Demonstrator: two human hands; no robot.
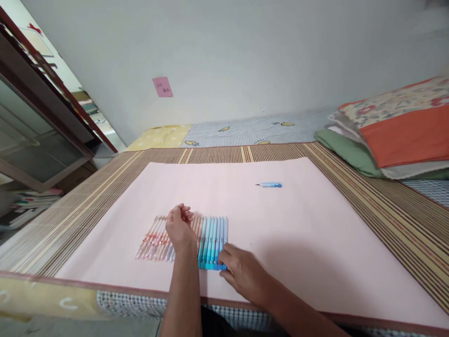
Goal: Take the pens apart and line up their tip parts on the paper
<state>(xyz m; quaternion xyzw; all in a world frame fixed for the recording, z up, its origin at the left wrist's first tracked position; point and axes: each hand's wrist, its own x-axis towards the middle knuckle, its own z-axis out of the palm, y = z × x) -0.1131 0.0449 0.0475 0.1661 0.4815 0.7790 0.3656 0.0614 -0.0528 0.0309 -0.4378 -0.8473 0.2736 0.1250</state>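
A row of slim pens lies side by side on the pink mat [298, 224]. Clear pens with red and pink patterns [150, 238] are at the left end, brownish-pink ones [198, 224] in the middle, and teal to blue pens [212, 238] at the right. Above the middle of the row is my left hand [179, 227], its fingers loosely curled and apart, with nothing visible in them; it hides some pens. My right hand [242, 271] has thumb and fingers closed round the lower end of the rightmost blue pen [225, 229].
Farther back on the mat lies a separate light-blue item [271, 185] with a thin dark tip. A striped woven mat [217, 154] spreads beneath. Folded fabric [403, 131] is piled at the right, against the wall [245, 56]. A glass-panelled door [31, 135] stands at the left.
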